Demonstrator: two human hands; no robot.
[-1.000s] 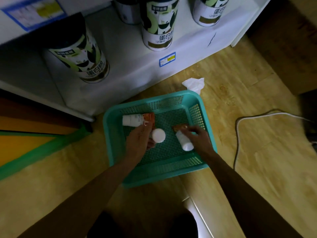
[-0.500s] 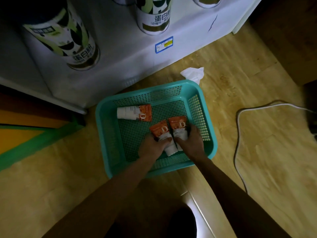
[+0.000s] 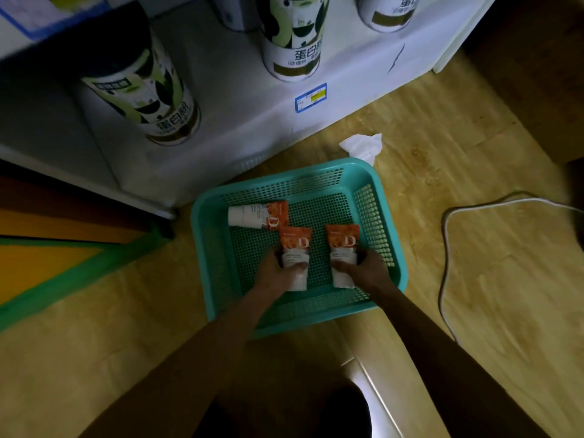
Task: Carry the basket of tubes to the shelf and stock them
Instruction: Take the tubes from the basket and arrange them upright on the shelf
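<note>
Basket, teal mesh plastic, sits on the wood floor right in front of the white shelf, far rim near the shelf's front edge. I've got both hands inside it.

Left hand: fingers wrapped around the white lower half of the left tube, orange crimped end pointing toward the shelf. Right hand: fingers closed the same way on the right tube, same orientation. The two held tubes are side by side with a gap between them, over the basket's near half. I can't tell if they're lifted clear of the mesh or resting on it.

Third tube lies flat in the basket's far-left corner, white cap toward the left wall, orange end toward centre. Its orange end is just beside the top of the left tube.

On the shelf: a tall green-and-white can near the left, another can at mid-front edge, blue price tag on the shelf's front lip below it.

A crumpled white tissue lies on the floor just past the basket's far-right corner. White cable loops on the floor well to the right of the basket.
</note>
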